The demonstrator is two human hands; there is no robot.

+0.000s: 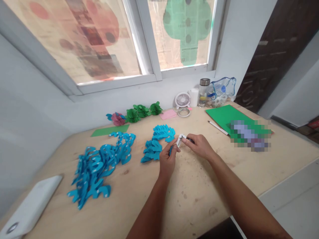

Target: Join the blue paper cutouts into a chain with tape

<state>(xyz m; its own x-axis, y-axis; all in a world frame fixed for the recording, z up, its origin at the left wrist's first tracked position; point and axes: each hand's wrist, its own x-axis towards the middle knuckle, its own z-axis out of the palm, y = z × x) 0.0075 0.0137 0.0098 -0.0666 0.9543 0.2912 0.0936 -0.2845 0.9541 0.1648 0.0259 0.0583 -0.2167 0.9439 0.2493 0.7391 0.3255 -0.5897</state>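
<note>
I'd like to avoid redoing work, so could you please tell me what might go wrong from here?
The left hand is close to the nearer blue paper pieces, so it might brush and scatter them. The small white item is held by fingertips, so it could slip. The white pen lies loose by the green sheet and might roll if bumped.

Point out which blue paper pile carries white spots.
The large blue pile on the left: white spots show on its pieces. The farther small stack and nearer small stack, both beside the left hand, look plain.
</note>
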